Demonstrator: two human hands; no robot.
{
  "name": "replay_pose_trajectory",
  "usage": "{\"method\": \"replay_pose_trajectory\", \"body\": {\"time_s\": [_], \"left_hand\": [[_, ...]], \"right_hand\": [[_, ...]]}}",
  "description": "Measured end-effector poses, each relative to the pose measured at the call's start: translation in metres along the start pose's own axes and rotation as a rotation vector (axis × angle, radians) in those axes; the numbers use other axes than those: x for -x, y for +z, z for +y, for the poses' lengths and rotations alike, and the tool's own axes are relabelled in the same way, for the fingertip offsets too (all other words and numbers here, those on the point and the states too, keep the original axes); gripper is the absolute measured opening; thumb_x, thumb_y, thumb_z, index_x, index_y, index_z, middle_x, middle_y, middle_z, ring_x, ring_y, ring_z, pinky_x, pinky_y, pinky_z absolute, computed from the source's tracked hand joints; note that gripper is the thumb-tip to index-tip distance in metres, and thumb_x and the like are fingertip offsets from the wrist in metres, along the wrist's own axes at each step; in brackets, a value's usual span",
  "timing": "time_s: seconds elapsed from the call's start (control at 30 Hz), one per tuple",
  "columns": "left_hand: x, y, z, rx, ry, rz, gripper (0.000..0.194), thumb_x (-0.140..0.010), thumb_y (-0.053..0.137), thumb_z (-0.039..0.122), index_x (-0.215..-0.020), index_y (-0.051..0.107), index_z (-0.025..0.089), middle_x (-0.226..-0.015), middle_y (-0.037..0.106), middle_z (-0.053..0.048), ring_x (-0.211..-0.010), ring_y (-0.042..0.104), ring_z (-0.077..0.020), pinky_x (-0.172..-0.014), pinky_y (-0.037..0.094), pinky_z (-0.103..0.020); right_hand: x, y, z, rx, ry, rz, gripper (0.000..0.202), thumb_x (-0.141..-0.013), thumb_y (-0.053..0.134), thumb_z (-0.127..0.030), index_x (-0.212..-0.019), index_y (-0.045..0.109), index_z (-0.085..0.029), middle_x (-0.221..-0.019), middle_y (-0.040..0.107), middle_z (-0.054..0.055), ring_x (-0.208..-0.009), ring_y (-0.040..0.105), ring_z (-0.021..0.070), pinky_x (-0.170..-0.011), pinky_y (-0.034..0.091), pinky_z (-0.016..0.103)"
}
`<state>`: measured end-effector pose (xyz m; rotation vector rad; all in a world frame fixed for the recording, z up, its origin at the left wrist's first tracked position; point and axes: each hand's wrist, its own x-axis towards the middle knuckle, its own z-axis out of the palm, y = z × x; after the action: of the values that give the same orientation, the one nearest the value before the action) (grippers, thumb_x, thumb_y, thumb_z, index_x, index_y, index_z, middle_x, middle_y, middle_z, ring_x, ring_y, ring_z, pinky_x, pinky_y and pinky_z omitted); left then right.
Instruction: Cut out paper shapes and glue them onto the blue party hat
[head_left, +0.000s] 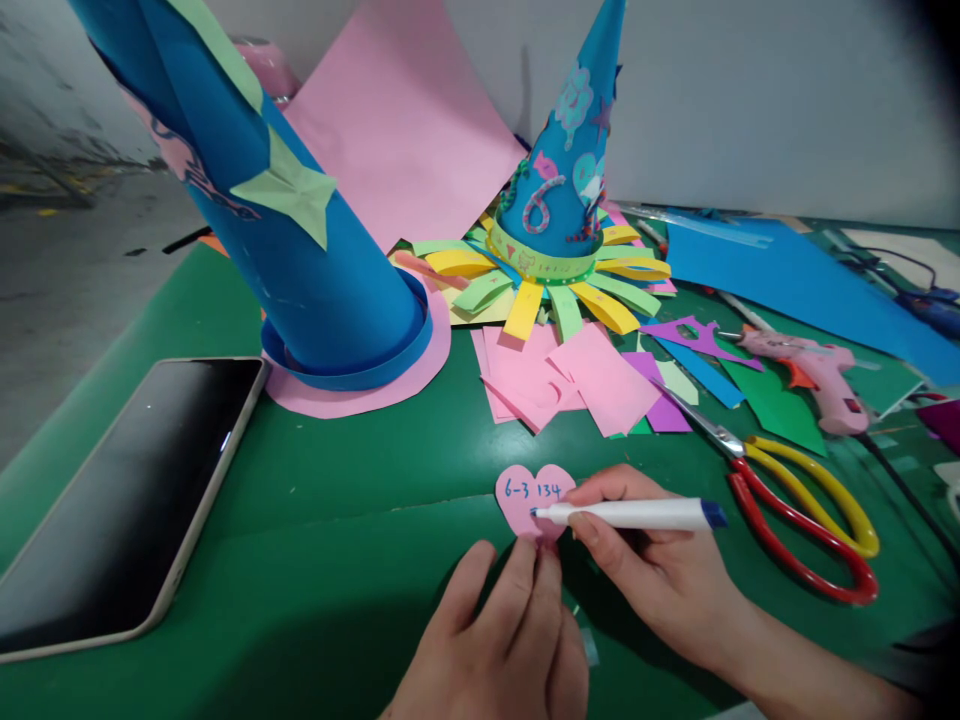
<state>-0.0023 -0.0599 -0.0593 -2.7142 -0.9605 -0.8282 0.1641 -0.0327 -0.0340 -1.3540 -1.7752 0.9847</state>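
Pink paper heart [519, 512] on green tabletop [360, 460] | right hand [675, 590]: fingers clamped on marker [637, 514], tip below "6-3 134" | left hand [499, 645]: fingers slightly apart, pressing heart's lower point | apparently mid-writing; any further stroke needs steady paper

- Cool, fairly even light across the bench [360, 460].
- Soft, dark shadow beside the left hand [510, 635].
- Milky glare on the phone [131, 500], with a tiny bright spot.
- Right-hand corners dark and blurry.
- Near blue hat [300, 270] looks stretched.
- Pink heart [517, 510] reasonably sharp.
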Motion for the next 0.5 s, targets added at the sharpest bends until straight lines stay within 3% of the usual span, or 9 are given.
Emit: {"method": "replay_pose_trajectory", "body": {"time_s": [0.5], "left_hand": [[0.0016,0.0005,-0.0003,-0.008,0.01,0.021,0.015,-0.08,0.046,0.02,-0.074,0.06,0.017,-0.09,0.069,-0.006,-0.095,0.054,-0.0224,-0.083,0.032,-0.04]], "right_hand": [[-0.0001,-0.0003,0.0008,0.007,-0.003,-0.005,0.009,-0.079,0.053,-0.018,-0.087,0.056,-0.023,-0.074,0.059,-0.002,-0.062,0.054,0.0098,-0.054,0.043,0.019]]}}
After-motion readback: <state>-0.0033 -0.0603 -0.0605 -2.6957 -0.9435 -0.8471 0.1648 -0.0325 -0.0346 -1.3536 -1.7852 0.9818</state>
